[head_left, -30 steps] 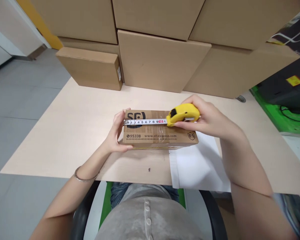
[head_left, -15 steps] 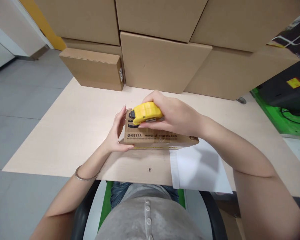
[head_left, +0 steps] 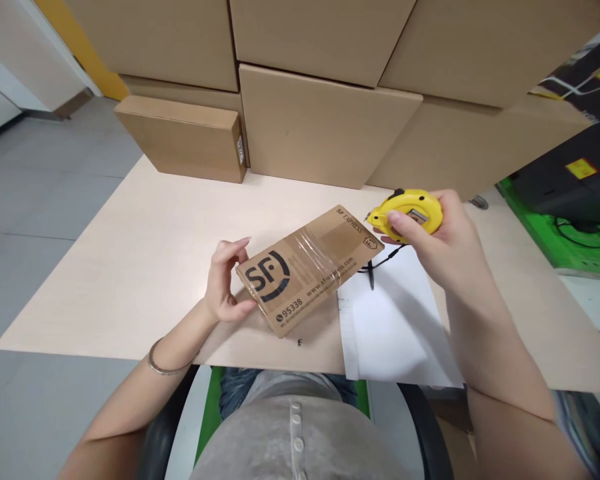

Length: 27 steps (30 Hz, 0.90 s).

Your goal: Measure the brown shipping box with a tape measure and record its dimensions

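Note:
A small flat cardboard box (head_left: 310, 267) with black SF Express print lies slanted over the front middle of the desk, clear tape wrapped across its middle. My left hand (head_left: 226, 283) grips its left end, with the thumb at the near edge and the fingers curled behind the far one. In my right hand (head_left: 443, 233) is a yellow tape measure (head_left: 415, 203), held beyond the box's upper right corner. The thumb presses on its side. A black cord (head_left: 393, 253) dangles below the tape measure, partly over white paper (head_left: 395, 320).
Large cardboard boxes (head_left: 325, 127) are stacked along the back of the desk (head_left: 110, 280). A smaller brown box (head_left: 190, 143) stands at the back left. Dark equipment (head_left: 565, 160) with a yellow label sits on a green surface at the right.
My right hand has carried the tape measure off the box, rightward and upward. The box has turned, its right end swinging away from me, and my left hand has shifted slightly left and nearer.

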{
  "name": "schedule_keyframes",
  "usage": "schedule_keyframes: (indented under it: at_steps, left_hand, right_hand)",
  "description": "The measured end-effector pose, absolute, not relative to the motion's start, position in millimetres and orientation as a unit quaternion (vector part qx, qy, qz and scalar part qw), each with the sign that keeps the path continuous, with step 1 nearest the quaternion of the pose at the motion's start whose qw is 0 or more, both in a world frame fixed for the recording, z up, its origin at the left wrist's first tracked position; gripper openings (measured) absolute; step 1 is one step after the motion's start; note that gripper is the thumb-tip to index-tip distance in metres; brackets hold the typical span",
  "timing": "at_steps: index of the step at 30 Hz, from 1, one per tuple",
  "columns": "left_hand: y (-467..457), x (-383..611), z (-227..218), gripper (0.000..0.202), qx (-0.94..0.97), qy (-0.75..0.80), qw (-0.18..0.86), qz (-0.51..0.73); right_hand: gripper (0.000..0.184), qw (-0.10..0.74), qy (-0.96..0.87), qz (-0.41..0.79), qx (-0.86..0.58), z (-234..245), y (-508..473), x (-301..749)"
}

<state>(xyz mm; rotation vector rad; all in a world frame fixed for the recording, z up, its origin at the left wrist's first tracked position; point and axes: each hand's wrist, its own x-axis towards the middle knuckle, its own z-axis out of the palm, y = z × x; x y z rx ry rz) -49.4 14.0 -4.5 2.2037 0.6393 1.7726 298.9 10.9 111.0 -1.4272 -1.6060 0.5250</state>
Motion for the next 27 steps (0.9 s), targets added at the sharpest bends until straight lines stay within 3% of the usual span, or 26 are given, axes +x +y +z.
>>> schedule_keyframes:
  at_steps: [4, 8, 13, 17, 23, 27]
  left_hand:
    - [5.2, -43.3, -2.1, 0.088, 0.757, 0.145, 0.167, 0.615]
    - [-4.1, -33.3, 0.6, 0.089, 0.751, 0.111, 0.288, 0.584]
    - [5.2, -20.1, -1.9, 0.078, 0.718, 0.241, 0.299, 0.581]
    - [18.5, -16.3, -7.9, 0.101, 0.727, 0.265, 0.367, 0.516]
    - [26.6, -5.5, -12.0, 0.097, 0.691, 0.213, 0.46, 0.516]
    - [27.4, 0.1, -17.6, 0.094, 0.67, 0.221, 0.471, 0.53]
  right_hand:
    - [0.051, 0.445, -0.621, 0.234, -0.601, 112.4, 12.4, 285.9]
    - [0.058, 0.435, -0.652, 0.291, -0.549, 109.2, 28.7, 269.4]
    - [0.059, 0.426, -0.678, 0.338, -0.495, 101.6, 43.0, 254.0]
    - [0.054, 0.443, -0.708, 0.286, -0.469, 108.6, 42.8, 247.6]
    - [0.053, 0.341, -0.809, 0.256, -0.405, 127.7, 40.8, 217.6]
    - [0.037, 0.279, -0.852, 0.213, -0.389, 130.0, 43.4, 195.4]
